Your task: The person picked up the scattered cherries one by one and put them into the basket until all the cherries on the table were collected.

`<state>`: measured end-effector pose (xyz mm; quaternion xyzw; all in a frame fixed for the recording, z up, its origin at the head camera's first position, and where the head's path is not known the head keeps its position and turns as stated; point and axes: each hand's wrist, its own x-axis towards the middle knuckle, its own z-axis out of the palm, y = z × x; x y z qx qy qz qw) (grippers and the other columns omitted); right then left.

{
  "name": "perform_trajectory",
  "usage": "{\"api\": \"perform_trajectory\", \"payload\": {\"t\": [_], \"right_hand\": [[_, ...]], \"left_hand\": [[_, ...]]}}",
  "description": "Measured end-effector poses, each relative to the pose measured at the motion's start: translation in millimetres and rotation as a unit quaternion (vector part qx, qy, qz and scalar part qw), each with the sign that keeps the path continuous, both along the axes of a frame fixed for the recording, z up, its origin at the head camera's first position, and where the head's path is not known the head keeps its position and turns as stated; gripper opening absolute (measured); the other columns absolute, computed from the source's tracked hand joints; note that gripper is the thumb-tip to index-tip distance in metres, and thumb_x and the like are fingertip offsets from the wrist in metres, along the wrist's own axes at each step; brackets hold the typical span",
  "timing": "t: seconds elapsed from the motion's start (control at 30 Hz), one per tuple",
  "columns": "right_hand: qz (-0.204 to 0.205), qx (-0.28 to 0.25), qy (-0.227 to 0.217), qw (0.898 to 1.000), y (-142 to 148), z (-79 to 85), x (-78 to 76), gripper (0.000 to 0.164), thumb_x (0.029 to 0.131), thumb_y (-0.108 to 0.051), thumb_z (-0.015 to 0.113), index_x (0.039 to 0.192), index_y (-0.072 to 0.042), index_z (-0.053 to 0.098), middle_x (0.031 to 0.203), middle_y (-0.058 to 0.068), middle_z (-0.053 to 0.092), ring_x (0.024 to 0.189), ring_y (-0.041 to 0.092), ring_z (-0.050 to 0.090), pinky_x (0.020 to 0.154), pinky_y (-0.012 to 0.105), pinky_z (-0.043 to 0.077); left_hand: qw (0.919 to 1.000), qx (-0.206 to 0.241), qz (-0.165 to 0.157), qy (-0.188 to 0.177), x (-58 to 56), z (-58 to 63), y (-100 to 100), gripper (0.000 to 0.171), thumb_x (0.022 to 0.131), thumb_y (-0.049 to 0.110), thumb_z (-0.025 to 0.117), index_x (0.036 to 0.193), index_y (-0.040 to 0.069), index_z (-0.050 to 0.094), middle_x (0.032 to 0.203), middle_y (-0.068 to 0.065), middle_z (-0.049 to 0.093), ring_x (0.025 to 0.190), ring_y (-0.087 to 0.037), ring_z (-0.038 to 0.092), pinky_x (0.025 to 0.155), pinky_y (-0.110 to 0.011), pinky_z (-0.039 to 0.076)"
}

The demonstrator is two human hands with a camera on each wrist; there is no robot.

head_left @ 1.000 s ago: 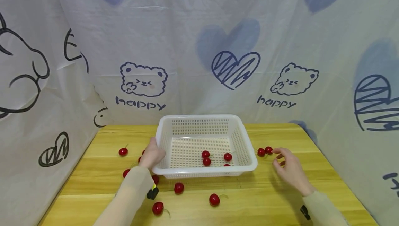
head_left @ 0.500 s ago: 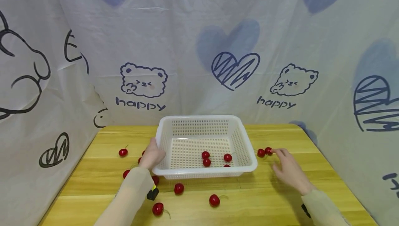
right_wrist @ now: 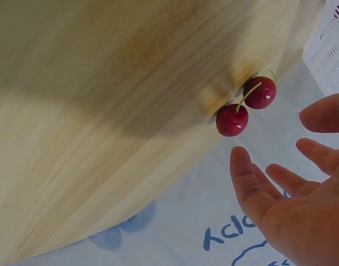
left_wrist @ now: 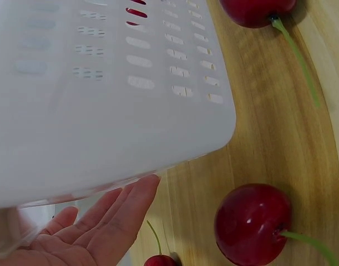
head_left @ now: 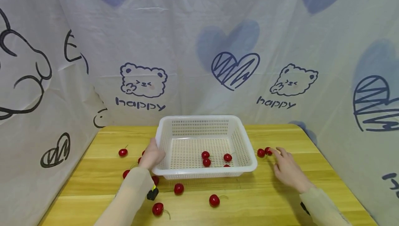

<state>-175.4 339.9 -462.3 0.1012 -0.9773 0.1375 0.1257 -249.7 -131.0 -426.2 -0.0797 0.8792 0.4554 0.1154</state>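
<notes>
The white basket (head_left: 204, 172) sits at the far middle of the wood-grained surface (head_left: 255, 201), its open top facing up. The left hand (head_left: 151, 154) holds it by the left rim: the thumb side lies over the edge, while the longer fingers, seen from the left wrist, are nearly straight and lie along the outside wall. Four cherries show inside, all towards the front: a pair (head_left: 206, 158) against each other near the middle, a single cherry (head_left: 228, 157) to their right, and a low one (head_left: 227, 165) mostly hidden by the front rim.

The right hand (head_left: 289, 170) is to the right of the basket with its fingers spread and nothing between them. One fingertip is just beside the outer cherry (right_wrist: 232, 120); from the right wrist a small gap shows there, though the two overlap in the head view. The inner cherry (right_wrist: 259, 92) lies next to it, nearer the basket, and both have thin stems.

More cherries are scattered to the left and in front. A far-left cherry (head_left: 123, 152) lies well apart from the basket, and several by the left arm are partly covered by it. Towards the front are a cherry near the basket (head_left: 179, 189), a front-left cherry (head_left: 158, 209) and a front-right cherry (head_left: 214, 200). A pale cloth (head_left: 187, 38) printed with hearts and bears hangs behind.
</notes>
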Motion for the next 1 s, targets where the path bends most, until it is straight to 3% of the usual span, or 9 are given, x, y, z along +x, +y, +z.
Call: {"api": "perform_trajectory", "payload": {"t": [0.47,1.0], "right_hand": [[0.005,0.013,-0.042,0.999,-5.6,0.1,-7.2,0.054,0.09,0.0,0.056,0.143,0.002,0.047,0.146,0.038,0.042,0.123,0.064,0.045,0.093,0.071,0.047],[0.02,0.031,-0.063,0.997,-9.2,-4.2,-19.9,0.058,0.086,0.002,0.059,0.143,0.007,0.047,0.15,0.039,0.038,0.122,0.065,0.046,0.097,0.07,0.045]], "left_hand": [[0.9999,-0.004,-0.007,0.012,0.2,-0.9,-1.9,0.061,0.092,-0.002,0.048,0.148,0.0,0.023,0.14,-0.029,0.047,0.124,-0.043,0.054,0.099,-0.062,0.051],[0.9998,0.008,-0.01,0.014,2.8,0.3,-1.3,0.062,0.093,-0.002,0.048,0.149,0.001,0.022,0.142,-0.029,0.046,0.125,-0.044,0.054,0.1,-0.064,0.051]]}}
